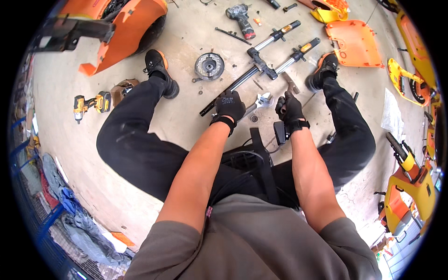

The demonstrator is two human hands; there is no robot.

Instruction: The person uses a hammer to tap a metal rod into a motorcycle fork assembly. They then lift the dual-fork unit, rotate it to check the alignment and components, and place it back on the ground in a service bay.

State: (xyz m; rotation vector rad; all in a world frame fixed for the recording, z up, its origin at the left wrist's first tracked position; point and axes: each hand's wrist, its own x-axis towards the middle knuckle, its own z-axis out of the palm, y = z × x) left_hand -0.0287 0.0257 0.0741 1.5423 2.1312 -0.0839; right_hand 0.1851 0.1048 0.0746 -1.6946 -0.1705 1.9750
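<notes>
My left hand [229, 106], in a black glove, has curled fingers over the lower black tube of the fork assembly [264, 68], beside a large silver adjustable wrench [264, 100]; what it grips is hidden. My right hand [289, 111], also gloved, is closed round a hammer [290, 82] with a worn brown head, just right of the wrench. A small metal ring [254, 118] lies between my hands. A round metal brake-like hub part [209, 66] rests on the floor beyond my left hand.
A yellow drill [91, 106] lies at left, a grey impact driver [243, 23] at top. An orange scooter body [128, 25] stands upper left, an orange panel [354, 42] upper right. Yellow scooters [406, 191] line the right; blue racking [51, 219] with crumpled fabric is at far left.
</notes>
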